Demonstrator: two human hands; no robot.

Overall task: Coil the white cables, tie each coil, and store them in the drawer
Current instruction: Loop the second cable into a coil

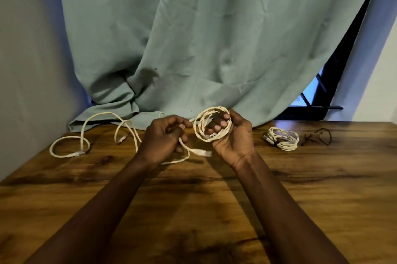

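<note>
My right hand (233, 135) holds a white cable coil (200, 123) upright above the wooden table (193, 199), fingers curled through its loops. My left hand (165, 135) grips the loose tail of that same cable (185, 147); the tail ends in a white plug (203, 153) between my hands. A second white cable (86, 128) lies uncoiled in wide loops on the table at the left. A finished white coil (282, 138) rests on the table to the right. No drawer is visible.
A thin dark tie or cord (318, 136) lies right of the finished coil. A green curtain (193, 38) hangs behind and bunches onto the table's back edge. A grey wall borders the left side. A dark window frame (335, 74) shows at right.
</note>
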